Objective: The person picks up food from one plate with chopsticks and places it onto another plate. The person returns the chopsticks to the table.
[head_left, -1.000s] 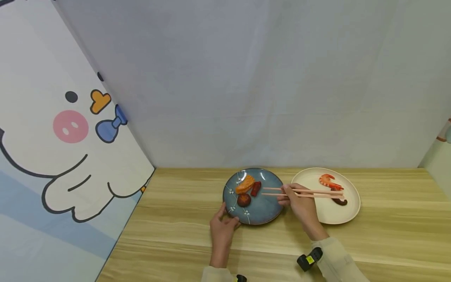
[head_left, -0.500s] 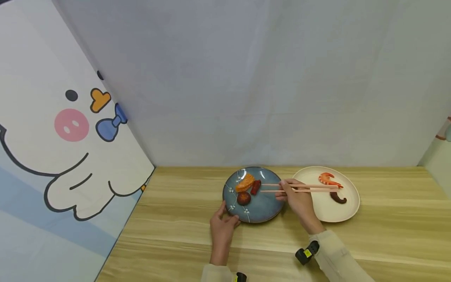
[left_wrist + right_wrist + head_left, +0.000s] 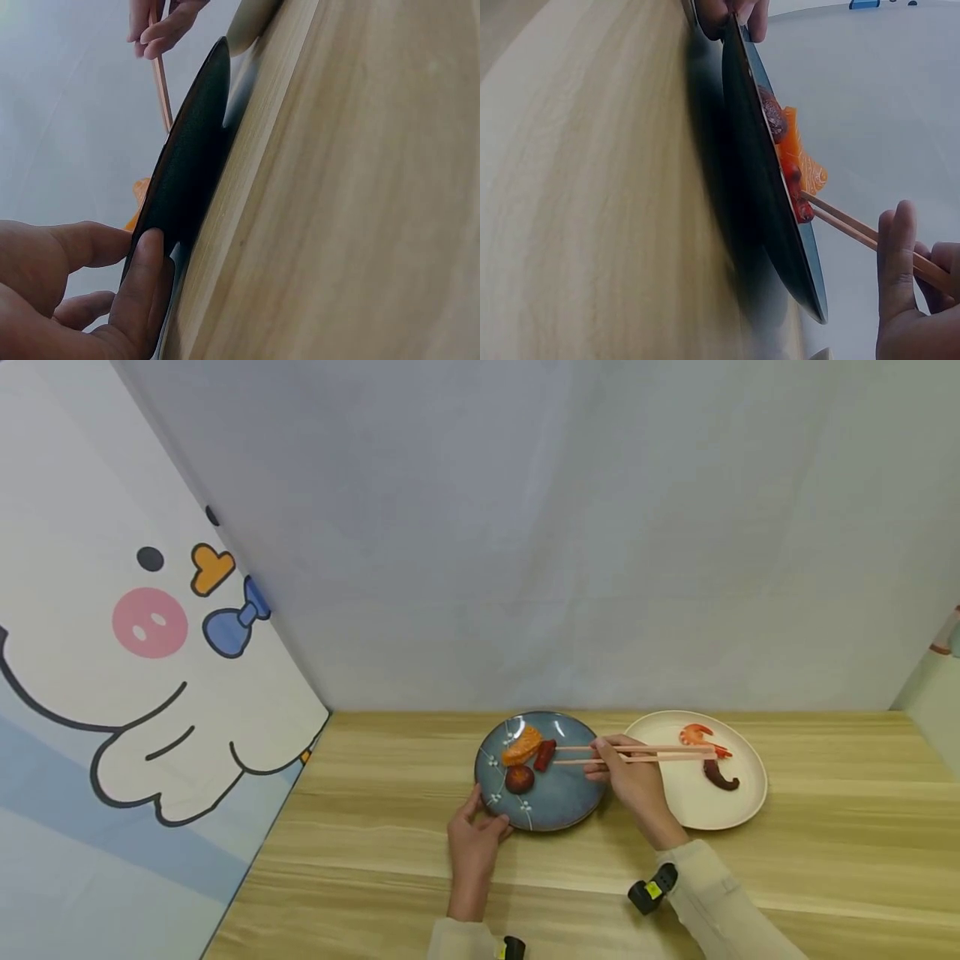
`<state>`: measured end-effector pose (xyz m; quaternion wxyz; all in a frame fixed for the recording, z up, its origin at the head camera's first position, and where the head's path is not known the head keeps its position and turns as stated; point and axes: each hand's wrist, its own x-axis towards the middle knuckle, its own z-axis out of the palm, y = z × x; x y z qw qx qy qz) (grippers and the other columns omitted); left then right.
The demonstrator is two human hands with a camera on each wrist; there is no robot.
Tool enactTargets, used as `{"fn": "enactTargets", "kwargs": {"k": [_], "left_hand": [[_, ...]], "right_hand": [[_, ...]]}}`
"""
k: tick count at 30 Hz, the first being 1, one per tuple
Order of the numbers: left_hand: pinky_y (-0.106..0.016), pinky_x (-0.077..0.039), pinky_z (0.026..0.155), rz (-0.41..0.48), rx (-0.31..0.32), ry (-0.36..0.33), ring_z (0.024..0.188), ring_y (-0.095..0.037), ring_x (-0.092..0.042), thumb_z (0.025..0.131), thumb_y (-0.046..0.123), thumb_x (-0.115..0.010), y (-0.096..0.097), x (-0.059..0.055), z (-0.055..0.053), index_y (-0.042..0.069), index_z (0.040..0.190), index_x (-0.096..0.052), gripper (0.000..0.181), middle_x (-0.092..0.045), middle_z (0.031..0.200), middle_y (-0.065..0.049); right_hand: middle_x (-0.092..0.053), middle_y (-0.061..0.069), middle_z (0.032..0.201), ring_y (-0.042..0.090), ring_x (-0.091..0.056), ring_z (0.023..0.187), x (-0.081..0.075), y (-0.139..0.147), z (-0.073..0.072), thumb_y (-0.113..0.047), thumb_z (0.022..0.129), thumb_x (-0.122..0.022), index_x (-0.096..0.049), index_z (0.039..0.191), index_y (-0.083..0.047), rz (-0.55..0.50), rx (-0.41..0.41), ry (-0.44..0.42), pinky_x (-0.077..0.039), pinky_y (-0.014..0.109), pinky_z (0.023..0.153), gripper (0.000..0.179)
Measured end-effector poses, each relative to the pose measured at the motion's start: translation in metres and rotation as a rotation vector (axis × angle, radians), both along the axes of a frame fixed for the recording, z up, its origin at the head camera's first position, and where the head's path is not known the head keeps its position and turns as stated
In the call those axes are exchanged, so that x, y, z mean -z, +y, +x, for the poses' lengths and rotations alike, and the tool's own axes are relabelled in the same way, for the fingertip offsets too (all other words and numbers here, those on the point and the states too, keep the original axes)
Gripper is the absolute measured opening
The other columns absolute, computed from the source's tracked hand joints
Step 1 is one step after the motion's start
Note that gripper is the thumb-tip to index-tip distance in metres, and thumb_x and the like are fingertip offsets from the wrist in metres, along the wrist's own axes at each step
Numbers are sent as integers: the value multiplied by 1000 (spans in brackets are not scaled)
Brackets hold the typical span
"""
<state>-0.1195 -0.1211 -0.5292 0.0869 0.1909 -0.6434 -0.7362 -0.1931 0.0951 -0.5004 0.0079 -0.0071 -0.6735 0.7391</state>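
Note:
My left hand (image 3: pixel 475 843) pinches the near-left rim of a blue plate (image 3: pixel 566 802) painted with white blossoms; in the left wrist view thumb and fingers lie on either side of the rim. On that plate are an orange salmon slice (image 3: pixel 522 746), a brown mushroom (image 3: pixel 519 779) and a small dark red food piece (image 3: pixel 545 755). Pink chopsticks (image 3: pixel 678 752) are held in my right hand (image 3: pixel 633 781), over the gap between the two plates. Their tips, slightly apart, point left at the red piece. The right wrist view shows them touching or almost touching it.
A cream plate (image 3: pixel 705 814) stands to the right, partly behind my right hand. It bears a red-and-white shrimp (image 3: pixel 696 735) and a dark brown curled piece (image 3: pixel 722 777). Behind the wooden table (image 3: pixel 360 810) hangs a grey cloth, with a cartoon-printed panel at left.
My right hand has shifted slightly left and away from me, bringing the chopstick tips closer to the red piece. The left hand and both plates have stayed put.

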Motion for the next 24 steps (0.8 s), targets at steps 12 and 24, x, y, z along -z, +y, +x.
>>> {"fn": "enactTargets", "kwargs": {"k": [12, 24], "left_hand": [[-20, -65, 69, -3, -2, -6, 73, -8, -62, 82, -27, -63, 1, 0, 0, -12, 154, -42, 76, -45, 147, -39], [-18, -63, 68, -16, 14, -2, 73, -7, -62, 84, -24, -64, -1, -2, 1, -12, 155, -41, 75, -42, 151, -40]], "right_hand": [[-70, 2, 87, 4, -73, 70, 1, 1, -4, -7, 109, -56, -60, 123, 22, -31, -3, -13, -67, 24, 70, 33], [-70, 2, 89, 5, -74, 71, -3, 2, -8, -10, 110, -54, -60, 127, 22, 2, -31, -24, -67, 24, 71, 36]]}}
